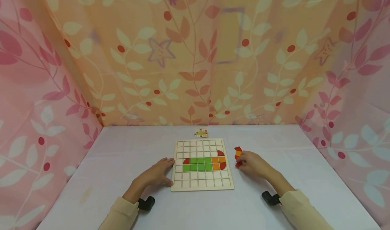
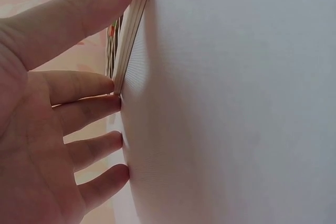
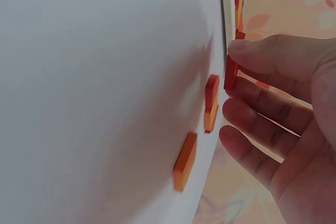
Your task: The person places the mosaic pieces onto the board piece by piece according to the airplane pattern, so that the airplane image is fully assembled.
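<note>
A pale wooden grid board (image 1: 202, 183) lies on the white table. On it, green square tiles (image 1: 201, 167) run in two rows, with orange squares (image 1: 215, 160) at their right and rounded red pieces (image 1: 223, 166) at the ends. My left hand (image 1: 156, 172) is at the board's left edge, thumb and fingers spread; in the left wrist view the thumb touches the board's side. Right of the board, my right hand (image 1: 254, 163) pinches a small red tile (image 3: 230, 74) between thumb and fingers. Beside it on the table lie another red piece (image 3: 211, 93) and an orange piece (image 3: 185, 162).
Behind the board lies a small pattern card (image 1: 201, 132) with a coloured figure on a grid. Floral curtains (image 1: 195, 54) stand at the table's back and both sides. A black wrist camera (image 1: 147, 203) sits on the left wrist, another black camera (image 1: 270, 198) on the right.
</note>
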{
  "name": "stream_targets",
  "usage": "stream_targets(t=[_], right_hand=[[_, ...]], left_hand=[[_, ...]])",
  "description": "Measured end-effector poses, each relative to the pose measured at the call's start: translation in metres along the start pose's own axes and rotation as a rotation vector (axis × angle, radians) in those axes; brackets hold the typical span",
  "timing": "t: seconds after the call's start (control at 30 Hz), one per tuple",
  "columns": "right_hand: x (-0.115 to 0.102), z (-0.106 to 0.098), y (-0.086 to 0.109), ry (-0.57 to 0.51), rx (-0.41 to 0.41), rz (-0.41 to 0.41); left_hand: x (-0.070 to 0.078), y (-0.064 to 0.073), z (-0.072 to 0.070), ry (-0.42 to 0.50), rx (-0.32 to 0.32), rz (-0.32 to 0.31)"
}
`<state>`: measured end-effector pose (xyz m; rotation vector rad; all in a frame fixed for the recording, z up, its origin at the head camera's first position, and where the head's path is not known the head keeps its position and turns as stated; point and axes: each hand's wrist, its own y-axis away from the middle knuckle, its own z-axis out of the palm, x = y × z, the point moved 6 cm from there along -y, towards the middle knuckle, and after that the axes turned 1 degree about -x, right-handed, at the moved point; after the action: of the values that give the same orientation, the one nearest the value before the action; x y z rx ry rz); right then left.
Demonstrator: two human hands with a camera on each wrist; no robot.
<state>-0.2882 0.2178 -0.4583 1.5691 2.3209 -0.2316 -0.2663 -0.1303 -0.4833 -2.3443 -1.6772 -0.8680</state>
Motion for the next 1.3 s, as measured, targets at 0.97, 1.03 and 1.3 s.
stream_targets(t=[0.97, 1.03, 1.3], right_hand=[[-0.073, -0.004, -0.049, 0.019, -0.019, -0.271], [-0.08, -0.002, -0.054, 0.021, -0.028, -0.29], [-0.104, 0.01, -0.067, 0.016, -0.055, -0.319]], left_hand=[[0.002, -0.002, -0.001, 0.009, 0.001, -0.029], [0.001, -0.002, -0.001, 0.01, 0.001, -0.029], [-0.003, -0.003, -0.001, 0.017, -0.01, -0.04]])
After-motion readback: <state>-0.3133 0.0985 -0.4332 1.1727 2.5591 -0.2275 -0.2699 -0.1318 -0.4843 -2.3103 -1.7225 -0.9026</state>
